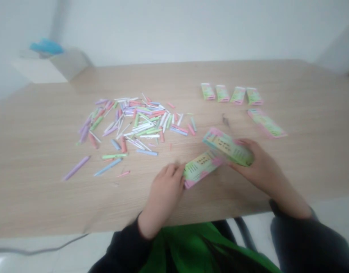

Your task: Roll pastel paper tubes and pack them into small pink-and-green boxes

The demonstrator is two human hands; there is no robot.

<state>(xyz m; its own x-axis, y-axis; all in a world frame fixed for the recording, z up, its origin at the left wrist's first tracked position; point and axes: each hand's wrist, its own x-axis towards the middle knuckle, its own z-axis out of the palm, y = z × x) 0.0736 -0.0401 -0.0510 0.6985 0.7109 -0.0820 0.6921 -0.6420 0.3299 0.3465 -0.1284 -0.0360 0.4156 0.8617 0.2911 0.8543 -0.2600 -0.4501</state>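
Near the front of the wooden table [174,212], my left hand [168,185] grips the near end of a flat green-and-pink printed box [201,165]. My right hand [258,163] is closed round the right end of a second box [228,147] of the same print. The far end of the left box meets or lies under the right one; whether they touch I cannot tell. To the left of both boxes is a loose pile of pastel and white sticks [143,123], several of them capped or tube-like.
Several small green-and-pink boxes [222,93] stand in a row at the back right. A longer similar box [267,123] lies before them. A white bin [52,68] holding something blue [46,46] is at the back left. A grey cable [40,251] runs below the table's front edge.
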